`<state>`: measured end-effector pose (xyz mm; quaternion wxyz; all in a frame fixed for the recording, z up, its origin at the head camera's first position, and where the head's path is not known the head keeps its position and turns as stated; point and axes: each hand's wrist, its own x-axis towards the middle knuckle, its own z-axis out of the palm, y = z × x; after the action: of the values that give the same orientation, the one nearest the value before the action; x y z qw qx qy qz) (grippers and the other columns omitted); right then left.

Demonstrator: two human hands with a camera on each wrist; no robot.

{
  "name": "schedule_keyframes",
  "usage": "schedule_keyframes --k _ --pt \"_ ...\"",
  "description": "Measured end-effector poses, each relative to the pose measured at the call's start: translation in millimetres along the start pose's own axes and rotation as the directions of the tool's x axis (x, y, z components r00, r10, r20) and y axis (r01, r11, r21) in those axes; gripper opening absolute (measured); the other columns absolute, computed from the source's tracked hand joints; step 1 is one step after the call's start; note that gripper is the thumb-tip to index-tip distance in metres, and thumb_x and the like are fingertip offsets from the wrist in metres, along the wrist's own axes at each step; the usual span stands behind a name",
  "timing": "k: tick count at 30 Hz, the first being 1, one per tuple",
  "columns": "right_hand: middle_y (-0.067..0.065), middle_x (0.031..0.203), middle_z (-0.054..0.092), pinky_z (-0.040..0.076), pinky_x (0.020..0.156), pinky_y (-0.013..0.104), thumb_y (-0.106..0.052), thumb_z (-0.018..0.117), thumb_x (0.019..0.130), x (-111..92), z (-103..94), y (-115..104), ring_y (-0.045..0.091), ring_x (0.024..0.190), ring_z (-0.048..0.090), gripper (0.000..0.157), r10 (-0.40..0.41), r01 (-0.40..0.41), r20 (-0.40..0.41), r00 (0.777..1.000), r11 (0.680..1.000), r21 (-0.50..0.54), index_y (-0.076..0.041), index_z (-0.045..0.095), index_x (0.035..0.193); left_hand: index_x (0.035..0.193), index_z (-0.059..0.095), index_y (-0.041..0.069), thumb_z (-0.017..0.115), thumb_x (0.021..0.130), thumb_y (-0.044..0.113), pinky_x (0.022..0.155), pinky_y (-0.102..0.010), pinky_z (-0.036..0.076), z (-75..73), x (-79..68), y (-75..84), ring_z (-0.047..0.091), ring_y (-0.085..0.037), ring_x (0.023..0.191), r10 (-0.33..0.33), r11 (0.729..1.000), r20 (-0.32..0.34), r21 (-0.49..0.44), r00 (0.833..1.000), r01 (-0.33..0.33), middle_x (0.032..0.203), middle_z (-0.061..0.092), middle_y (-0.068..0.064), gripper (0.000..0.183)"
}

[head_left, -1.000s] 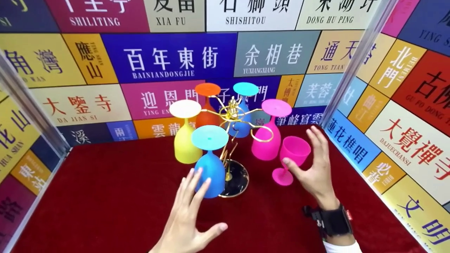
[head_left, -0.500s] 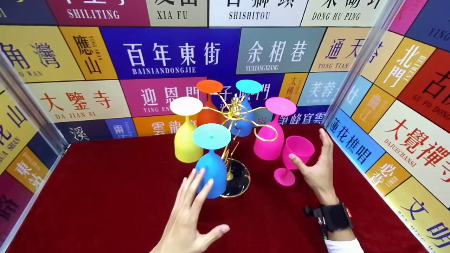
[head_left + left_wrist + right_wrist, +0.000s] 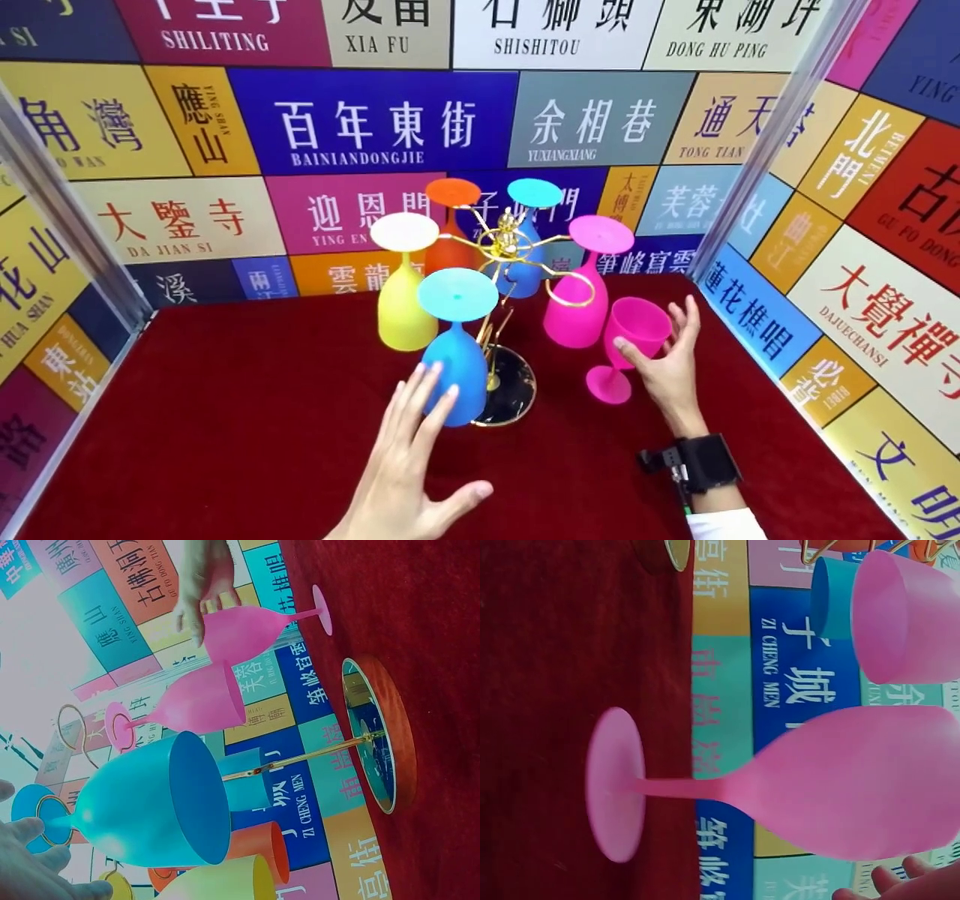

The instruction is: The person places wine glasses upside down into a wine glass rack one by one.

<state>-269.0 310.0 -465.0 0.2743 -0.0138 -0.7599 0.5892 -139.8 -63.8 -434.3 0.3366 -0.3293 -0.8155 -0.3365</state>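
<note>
A pink goblet (image 3: 637,326) (image 3: 840,787) stands upright on the red cloth (image 3: 225,420), right of a gold rack (image 3: 504,244). My right hand (image 3: 664,367) cups its bowl: the thumb touches the front and the straight fingers (image 3: 919,877) lie along the far side. Several cups hang upside down from the rack. The nearest is a blue cup with a cyan foot (image 3: 457,360) (image 3: 142,810). My left hand (image 3: 409,457) is spread wide, with two fingertips against that blue bowl and nothing held.
A hanging pink cup (image 3: 574,311) sits close to the left of the goblet, with yellow (image 3: 401,315), orange and another blue cup behind. The rack's round dark base (image 3: 517,390) rests mid-cloth. Colourful sign walls and metal corner posts (image 3: 750,142) enclose three sides.
My right hand has moved in toward the pink goblet and narrowed from wide open until the thumb reaches its bowl. My left hand has barely shifted.
</note>
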Motion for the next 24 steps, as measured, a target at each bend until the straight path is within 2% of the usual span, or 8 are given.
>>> schedule_keyframes --k 4,7,14,20,24 --pt "0.01 0.158 0.03 0.034 0.113 0.037 -0.011 0.083 0.077 -0.5 2.6 6.9 0.025 0.138 0.039 0.115 0.064 -0.064 0.013 0.998 0.998 0.001 -0.036 0.004 0.157 0.148 0.042 0.007 0.067 0.083 0.06 0.126 -0.032 0.003 0.0 0.9 -0.3 0.025 -0.035 0.149 -0.004 1.0 0.009 -0.006 1.0 0.004 0.159 0.031 -0.013 0.087" --pt "0.011 0.154 0.037 0.039 0.103 0.029 -0.014 0.084 0.077 -1.8 4.1 10.2 0.024 0.129 0.047 0.114 0.093 -0.093 0.011 0.996 0.995 -0.023 -0.036 0.005 0.157 0.148 0.042 0.008 0.065 0.084 0.062 0.126 -0.033 0.005 -0.1 -0.3 0.1 0.026 -0.034 0.149 -0.004 1.0 0.006 -0.003 1.0 0.004 0.16 0.031 -0.013 0.087" --pt "0.017 0.145 0.046 0.037 0.104 0.032 -0.018 0.083 0.078 -5.7 8.6 16.4 0.026 0.126 0.049 0.107 0.098 -0.096 0.019 0.995 0.991 -0.09 -0.023 0.012 0.158 0.144 0.047 0.005 0.064 0.085 0.062 0.126 -0.034 0.009 -2.8 -2.6 4.6 0.032 -0.037 0.145 0.045 0.999 -0.037 -0.013 0.998 -0.046 0.156 0.036 -0.017 0.084" --pt "0.014 0.141 0.049 0.038 0.099 0.025 -0.022 0.083 0.079 -2.7 3.1 12.5 0.02 0.121 0.049 0.103 0.108 -0.111 -0.03 0.994 0.984 -0.138 -0.024 0.016 0.157 0.145 0.046 0.005 0.067 0.085 0.059 0.126 -0.035 0.009 -3.7 0.2 6.3 0.032 -0.036 0.145 0.059 0.998 -0.034 -0.015 0.998 -0.059 0.156 0.036 -0.018 0.084" --pt "0.011 0.142 0.049 0.039 0.099 0.025 -0.026 0.082 0.08 -2.0 -1.7 5.6 0.015 0.118 0.048 0.101 0.12 -0.125 -0.048 0.992 0.981 -0.149 -0.025 0.017 0.157 0.145 0.046 0.005 0.065 0.085 0.06 0.126 -0.035 0.009 -4.0 -0.1 5.9 0.031 -0.035 0.145 0.054 0.998 -0.034 -0.015 0.998 -0.054 0.156 0.036 -0.017 0.083"
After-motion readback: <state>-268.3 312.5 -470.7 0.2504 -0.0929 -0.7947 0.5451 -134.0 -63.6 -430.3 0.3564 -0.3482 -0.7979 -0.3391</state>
